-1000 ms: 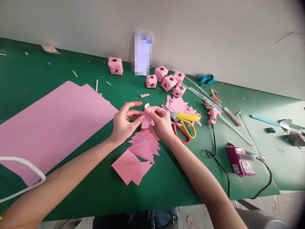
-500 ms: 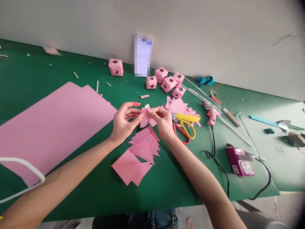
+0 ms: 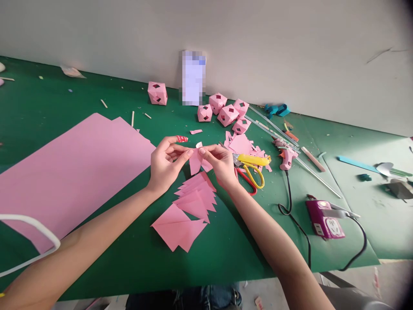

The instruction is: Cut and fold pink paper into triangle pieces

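Observation:
Between both hands is a small folded piece of pink paper (image 3: 195,162), held above the table. My left hand (image 3: 166,165) pinches its left edge between thumb and fingers, with the index finger, red wrap at its tip, raised away. On the other side my right hand (image 3: 221,165) grips the paper between thumb and fingers. A white flap sticks up at its top. Just below the hands lies a fanned row of folded pink paper squares (image 3: 193,200). Scissors (image 3: 254,176) with red and yellow handles lie right of my right hand, partly hidden by a yellow cutter (image 3: 254,160).
Large pink sheets (image 3: 80,168) cover the left side. Several pink paper balls (image 3: 228,115) sit by the wall near an upright phone (image 3: 193,79). Pink scraps (image 3: 240,144), a glue gun (image 3: 287,155), glue sticks (image 3: 318,175) and a purple power socket (image 3: 325,218) with a cord lie right.
My left hand has shifted slightly left, and its raised index finger has moved the same way. The pink paper between the hands has turned and spread a little. Both hands keep hold of it.

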A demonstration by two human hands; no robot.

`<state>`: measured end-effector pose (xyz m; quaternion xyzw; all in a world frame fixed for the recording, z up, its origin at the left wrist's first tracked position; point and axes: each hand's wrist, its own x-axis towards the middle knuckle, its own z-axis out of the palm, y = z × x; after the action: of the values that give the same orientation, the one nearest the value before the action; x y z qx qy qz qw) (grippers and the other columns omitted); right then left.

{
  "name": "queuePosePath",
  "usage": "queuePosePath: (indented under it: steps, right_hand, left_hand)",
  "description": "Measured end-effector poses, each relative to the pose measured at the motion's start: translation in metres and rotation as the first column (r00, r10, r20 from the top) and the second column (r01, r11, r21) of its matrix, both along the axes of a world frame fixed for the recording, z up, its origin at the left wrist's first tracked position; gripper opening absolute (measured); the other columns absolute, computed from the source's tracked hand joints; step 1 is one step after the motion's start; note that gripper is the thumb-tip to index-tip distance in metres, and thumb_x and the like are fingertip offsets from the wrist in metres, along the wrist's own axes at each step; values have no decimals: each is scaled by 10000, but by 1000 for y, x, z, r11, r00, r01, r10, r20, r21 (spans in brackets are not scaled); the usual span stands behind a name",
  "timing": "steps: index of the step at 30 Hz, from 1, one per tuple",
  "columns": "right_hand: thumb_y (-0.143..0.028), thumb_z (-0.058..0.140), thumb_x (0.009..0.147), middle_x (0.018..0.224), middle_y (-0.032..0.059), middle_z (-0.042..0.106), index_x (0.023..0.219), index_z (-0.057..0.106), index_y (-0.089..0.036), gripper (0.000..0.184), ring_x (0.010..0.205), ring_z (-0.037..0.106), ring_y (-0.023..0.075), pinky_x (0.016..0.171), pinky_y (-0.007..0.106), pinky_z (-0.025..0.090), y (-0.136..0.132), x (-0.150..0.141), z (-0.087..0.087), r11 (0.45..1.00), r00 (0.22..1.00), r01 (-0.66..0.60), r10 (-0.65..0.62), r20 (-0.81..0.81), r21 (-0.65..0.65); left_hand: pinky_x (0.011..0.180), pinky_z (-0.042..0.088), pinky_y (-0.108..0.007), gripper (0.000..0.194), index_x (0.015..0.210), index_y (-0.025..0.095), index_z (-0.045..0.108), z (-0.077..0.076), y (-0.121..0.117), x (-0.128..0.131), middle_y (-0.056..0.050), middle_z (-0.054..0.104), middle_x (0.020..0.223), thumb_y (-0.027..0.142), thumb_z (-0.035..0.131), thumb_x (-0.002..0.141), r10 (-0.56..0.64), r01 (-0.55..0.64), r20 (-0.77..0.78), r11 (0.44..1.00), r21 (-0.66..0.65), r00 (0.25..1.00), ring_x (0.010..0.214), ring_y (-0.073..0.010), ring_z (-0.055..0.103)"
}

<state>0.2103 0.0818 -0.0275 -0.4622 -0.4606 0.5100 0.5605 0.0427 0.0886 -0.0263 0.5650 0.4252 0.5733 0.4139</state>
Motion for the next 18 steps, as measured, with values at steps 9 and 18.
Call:
queuePosePath:
  steps: [9,18]
  right_hand:
    - [-577,917,668,785,7,706,835,757,-192,449,685,588,133,643,275,485,-1,-5,6,995,997,-62,65,45,-73]
    - [-589,917,655,672,-18,627,721,703,-189,458,613,515,114,548,259,391,1,-1,5,992,990,-89,98,105,-87]
  left_hand:
    - [714,659,-303,381,1039,219,619,0,6,-2,16,749,761,326,866,770,50,-48,24,998,-51,998,728,-184,781]
    - [712,670,-324,412,1050,229,610,2,11,-4,31,751,742,291,878,744,63,-56,67,993,-101,996,699,-193,787]
